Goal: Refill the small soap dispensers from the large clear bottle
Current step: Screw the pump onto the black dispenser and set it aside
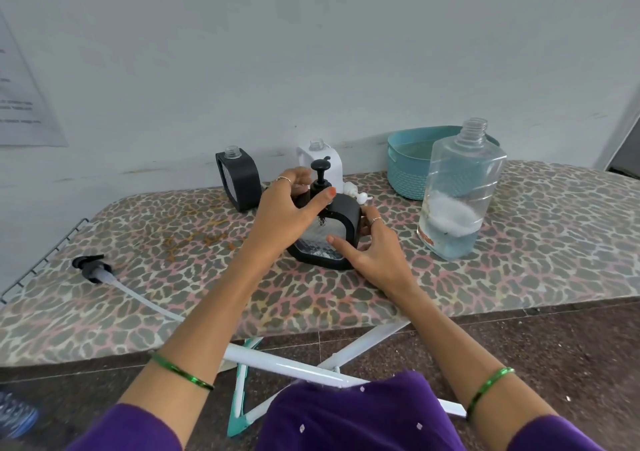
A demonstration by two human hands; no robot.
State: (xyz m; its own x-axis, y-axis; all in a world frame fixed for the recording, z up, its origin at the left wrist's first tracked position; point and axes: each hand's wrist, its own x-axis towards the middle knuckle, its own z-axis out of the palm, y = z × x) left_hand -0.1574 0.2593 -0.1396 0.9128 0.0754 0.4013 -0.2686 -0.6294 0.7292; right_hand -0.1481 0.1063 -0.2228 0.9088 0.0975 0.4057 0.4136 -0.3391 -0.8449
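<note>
Near the middle of the ironing board (519,277) I have a black soap dispenser (341,222) between my hands. My left hand (284,215) is closed around the black pump head (320,176) at its neck, thumb and fingers pinching the collar, while my right hand (377,253) grips the body from the side with the index finger laid across its clear front. I judge I am screwing the pump on or off; I cannot tell which, nor how much liquid is inside.

Toward the back edge stand a second black dispenser (240,182) and a white dispenser (320,159), both with open necks and no pumps, so at least those two look unfinished. The large clear bottle (460,194) stands uncapped toward the right end of the board, apart from my right hand, roughly a third full with foam on top. Its long pump with dip tube (104,274) lies toward the left end.

A white pump (356,194) lies just behind the dispenser I hold, and a teal basket (412,170) sits at the back edge behind the bottle. Nothing blocks my reach to the bottle.
</note>
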